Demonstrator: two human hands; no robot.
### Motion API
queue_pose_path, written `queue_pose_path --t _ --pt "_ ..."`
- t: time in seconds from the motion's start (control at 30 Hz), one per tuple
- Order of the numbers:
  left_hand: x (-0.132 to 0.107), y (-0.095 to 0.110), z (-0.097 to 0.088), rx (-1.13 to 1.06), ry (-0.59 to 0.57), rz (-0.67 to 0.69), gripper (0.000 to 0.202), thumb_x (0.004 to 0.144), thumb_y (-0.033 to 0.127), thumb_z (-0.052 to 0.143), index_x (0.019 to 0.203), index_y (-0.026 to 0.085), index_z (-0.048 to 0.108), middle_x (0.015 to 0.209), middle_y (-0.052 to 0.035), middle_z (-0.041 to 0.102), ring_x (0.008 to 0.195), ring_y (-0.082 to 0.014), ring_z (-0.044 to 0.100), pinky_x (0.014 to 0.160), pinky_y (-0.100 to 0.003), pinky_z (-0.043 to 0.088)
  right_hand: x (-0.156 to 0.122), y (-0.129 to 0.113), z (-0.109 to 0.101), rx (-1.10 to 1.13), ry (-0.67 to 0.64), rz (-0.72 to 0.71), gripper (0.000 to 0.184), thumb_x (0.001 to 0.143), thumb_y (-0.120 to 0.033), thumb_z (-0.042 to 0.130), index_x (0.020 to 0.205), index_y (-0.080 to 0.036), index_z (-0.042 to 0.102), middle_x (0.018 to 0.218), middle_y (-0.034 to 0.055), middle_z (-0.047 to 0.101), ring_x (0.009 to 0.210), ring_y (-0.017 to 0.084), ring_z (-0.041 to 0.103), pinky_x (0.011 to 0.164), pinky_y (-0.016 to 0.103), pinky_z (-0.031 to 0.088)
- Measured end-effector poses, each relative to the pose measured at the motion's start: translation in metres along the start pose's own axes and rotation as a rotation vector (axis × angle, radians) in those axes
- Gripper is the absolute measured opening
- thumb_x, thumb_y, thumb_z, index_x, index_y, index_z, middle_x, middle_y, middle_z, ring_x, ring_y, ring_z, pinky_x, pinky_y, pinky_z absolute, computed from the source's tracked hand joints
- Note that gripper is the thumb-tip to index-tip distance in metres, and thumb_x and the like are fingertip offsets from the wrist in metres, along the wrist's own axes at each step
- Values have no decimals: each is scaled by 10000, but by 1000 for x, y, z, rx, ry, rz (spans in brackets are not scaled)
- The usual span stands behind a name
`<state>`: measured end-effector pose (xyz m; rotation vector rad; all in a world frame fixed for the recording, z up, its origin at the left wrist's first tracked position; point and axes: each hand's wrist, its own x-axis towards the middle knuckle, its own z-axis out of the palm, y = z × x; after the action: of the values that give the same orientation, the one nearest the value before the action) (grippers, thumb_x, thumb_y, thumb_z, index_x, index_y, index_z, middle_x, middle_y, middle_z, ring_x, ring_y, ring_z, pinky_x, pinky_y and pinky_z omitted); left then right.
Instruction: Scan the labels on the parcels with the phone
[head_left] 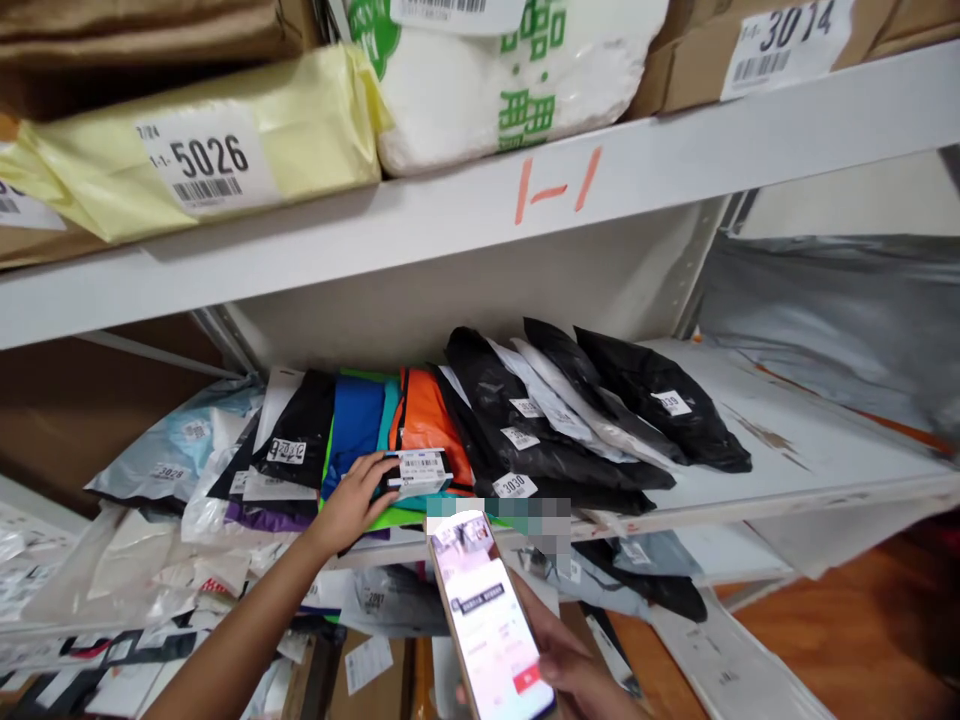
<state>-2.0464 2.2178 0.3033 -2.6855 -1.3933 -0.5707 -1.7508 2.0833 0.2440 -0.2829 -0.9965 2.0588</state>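
My left hand (358, 503) reaches in from the lower left, its fingers and thumb closed around the left end of a small box (421, 486) with a white barcode label. Behind the box stands a row of parcels in plastic mailer bags, among them a blue bag (356, 420) and an orange bag (427, 410). Lower down, my right hand (559, 655) grips a smartphone (487, 630) with its lit screen facing me. A red button shows near the bottom of the screen, with the thumb at its edge.
An upper shelf edge (450, 210) marked "1-1" runs above, carrying a yellow parcel (300, 125) and a white package (450, 100). Several black mailer bags (667, 400) lean on the middle shelf (780, 430) at right. More parcels fill a lower shelf.
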Motion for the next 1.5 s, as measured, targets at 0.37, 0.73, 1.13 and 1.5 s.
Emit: queue_pose_path --t 0.37,0.73,1.13,1.5 --pt "-3 2 1 -59 -12 -31 421 975 359 477 1371 214 485 1396 -135 496 1321 -273 450 1116 -488 398 20 17 4 -151 130 -43 1305 631 -348 896 1534 -335 -45 1123 121 703 801 261 717 461 263 560" --pt "-5 5 -7 -103 -85 -40 531 965 312 458 1480 204 393 1466 -155 451 1374 -280 401 1150 -508 358 28 8 20 -144 39 -49 1142 632 -313 884 1492 -316 133 968 59 721 685 199 692 464 237 544" --pt "-5 6 -7 -120 -95 -45 549 960 335 466 1487 202 388 1455 -162 463 1372 -290 400 1144 -522 361 31 -1 25 -158 -26 -56 1088 658 -337 856 1477 -295 140 978 73 724 658 174 673 462 218 526" --pt "-5 4 -6 -131 -116 -48 551 969 347 458 1489 189 366 1458 -159 450 1377 -278 382 1155 -506 347 32 3 21 -135 -25 -51 1122 667 -327 859 1487 -295 92 989 81 734 700 204 703 470 226 534"
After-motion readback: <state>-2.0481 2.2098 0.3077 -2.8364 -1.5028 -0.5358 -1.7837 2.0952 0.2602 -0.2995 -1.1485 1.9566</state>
